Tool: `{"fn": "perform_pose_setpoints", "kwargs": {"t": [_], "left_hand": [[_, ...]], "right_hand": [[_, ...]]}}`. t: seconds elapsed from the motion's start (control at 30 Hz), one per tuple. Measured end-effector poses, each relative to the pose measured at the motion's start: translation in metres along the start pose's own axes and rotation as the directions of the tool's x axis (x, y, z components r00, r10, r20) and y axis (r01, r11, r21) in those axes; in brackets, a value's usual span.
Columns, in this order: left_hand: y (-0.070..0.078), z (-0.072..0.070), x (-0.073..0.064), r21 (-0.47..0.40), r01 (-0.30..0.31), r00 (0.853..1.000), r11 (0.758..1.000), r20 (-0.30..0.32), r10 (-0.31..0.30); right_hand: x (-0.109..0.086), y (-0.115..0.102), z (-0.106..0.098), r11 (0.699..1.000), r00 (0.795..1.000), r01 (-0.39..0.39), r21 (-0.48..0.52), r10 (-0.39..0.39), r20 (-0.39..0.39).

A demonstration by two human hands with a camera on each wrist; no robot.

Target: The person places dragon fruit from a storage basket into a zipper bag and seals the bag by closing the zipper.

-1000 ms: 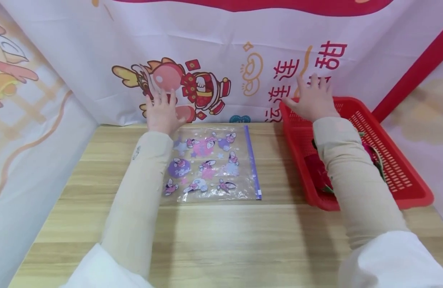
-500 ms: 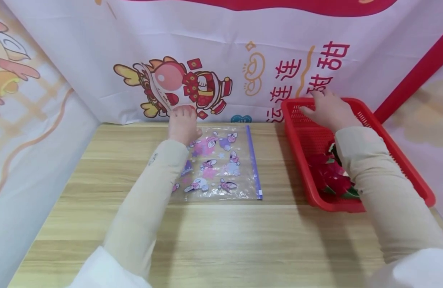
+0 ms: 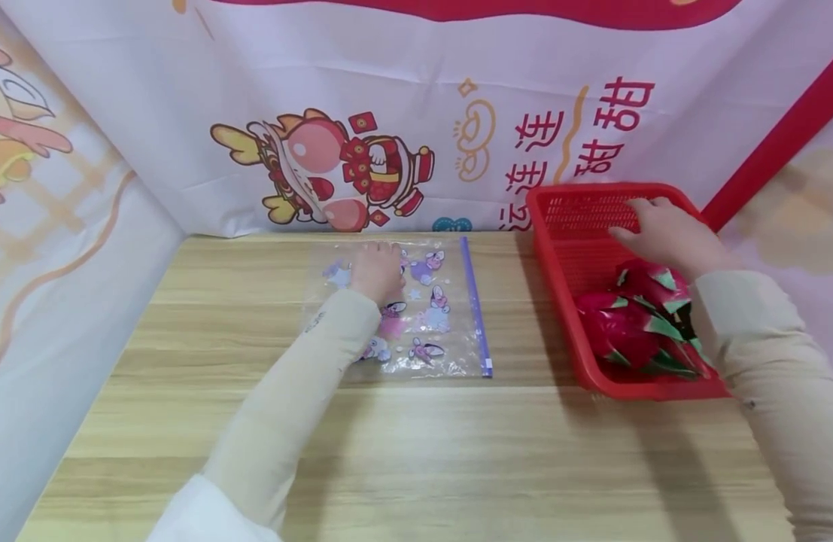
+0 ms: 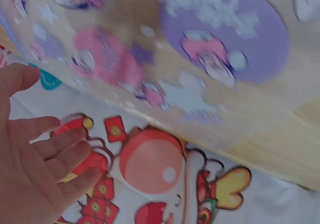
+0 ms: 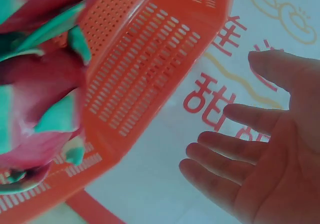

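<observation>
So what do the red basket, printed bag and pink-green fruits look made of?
Red basket: likely moulded plastic, semi-gloss; perforated walls, rounded rim.
Printed bag: clear, glossy plastic film; tabletop shows through, glare on wrinkles.
Pink-green fruits: smooth sheen suggests plastic or foam fakes; real skin not ruled out.

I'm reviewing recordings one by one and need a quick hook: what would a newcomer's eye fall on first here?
Probably the bright red basket at the right of the table, with magenta, green-tipped fruits inside and the right hand above it in the head view. Next, the clear cartoon-print bag with a purple edge, left of the basket, under the left hand. Behind, a cartoon figure lies sideways on the white backdrop.
</observation>
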State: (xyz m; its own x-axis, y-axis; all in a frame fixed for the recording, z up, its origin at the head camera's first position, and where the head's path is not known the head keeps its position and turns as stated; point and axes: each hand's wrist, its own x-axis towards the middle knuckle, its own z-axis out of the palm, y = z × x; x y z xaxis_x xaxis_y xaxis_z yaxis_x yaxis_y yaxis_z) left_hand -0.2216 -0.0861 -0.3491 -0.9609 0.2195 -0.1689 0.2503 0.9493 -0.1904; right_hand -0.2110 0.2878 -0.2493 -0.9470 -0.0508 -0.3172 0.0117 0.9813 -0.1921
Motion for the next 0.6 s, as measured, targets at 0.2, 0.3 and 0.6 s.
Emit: {"fn": "perform_pose_setpoints", "kwargs": {"t": [0.2, 0.3, 0.6], "left_hand": [[0.017, 0.001, -0.005, 0.022, -0.035, 0.999, 0.999, 0.018, 0.034], [0.025, 0.002, -0.006, 0.026, -0.044, 0.998, 0.999, 0.047, 0.042], [0.053, 0.009, -0.004, -0.07, -0.096, 0.994, 0.993, 0.04, 0.099]], "right_hand": [[-0.008, 0.027, 0.006, 0.999, 0.999, 0.032, 0.005, -0.032, 0.007], [-0.011, 0.043, 0.01, 0.999, 0.999, 0.035, 0.003, -0.035, -0.004], [-0.024, 0.109, 0.024, 0.999, 0.999, 0.013, 0.036, -0.012, -0.038]]}}
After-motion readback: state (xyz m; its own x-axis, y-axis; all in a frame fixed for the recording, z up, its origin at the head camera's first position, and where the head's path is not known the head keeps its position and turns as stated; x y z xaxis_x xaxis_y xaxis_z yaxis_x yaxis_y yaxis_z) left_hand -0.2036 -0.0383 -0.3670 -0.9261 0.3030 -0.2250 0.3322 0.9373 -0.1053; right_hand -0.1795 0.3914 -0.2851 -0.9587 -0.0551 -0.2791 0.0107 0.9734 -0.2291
